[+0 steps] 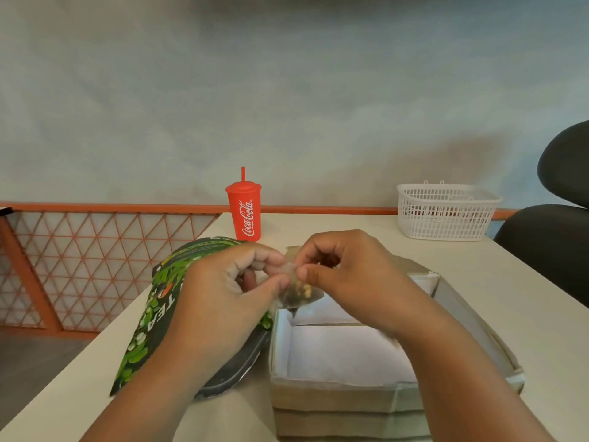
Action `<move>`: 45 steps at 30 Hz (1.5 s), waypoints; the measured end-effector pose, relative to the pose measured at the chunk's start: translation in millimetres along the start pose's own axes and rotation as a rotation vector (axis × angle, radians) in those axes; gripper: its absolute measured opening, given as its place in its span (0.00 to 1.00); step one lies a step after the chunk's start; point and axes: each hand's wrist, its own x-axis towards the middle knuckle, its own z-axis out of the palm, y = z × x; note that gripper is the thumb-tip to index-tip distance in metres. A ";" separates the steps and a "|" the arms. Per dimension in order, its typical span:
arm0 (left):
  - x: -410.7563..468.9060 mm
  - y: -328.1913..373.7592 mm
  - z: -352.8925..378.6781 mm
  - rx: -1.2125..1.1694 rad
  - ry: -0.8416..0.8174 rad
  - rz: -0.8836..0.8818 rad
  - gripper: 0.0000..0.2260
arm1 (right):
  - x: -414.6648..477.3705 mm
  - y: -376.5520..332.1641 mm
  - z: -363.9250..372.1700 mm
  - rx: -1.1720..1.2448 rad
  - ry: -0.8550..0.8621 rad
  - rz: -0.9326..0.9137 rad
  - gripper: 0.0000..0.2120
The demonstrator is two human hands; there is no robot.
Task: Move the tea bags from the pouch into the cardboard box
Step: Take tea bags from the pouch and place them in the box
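Both hands, left hand (pixel 220 291) and right hand (pixel 347 279), pinch one translucent tea bag (pixel 299 293) with brownish filling, above the open cardboard box (pixel 334 400), beside the green pouch (pixel 149 320).

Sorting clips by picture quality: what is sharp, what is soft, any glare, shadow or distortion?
Head view: the tea bag and the fingers pinching it look soft, while lettering on the red cup reads clearly; head view: even light, no glare, a faint shadow on the wall at right; head view: wide-angle stretching of the box near the bottom.
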 end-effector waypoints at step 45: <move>-14.7 -85.5 -35.0 0.609 0.229 0.335 0.23 | -1.2 -6.6 27.4 -0.267 -0.101 -0.027 0.09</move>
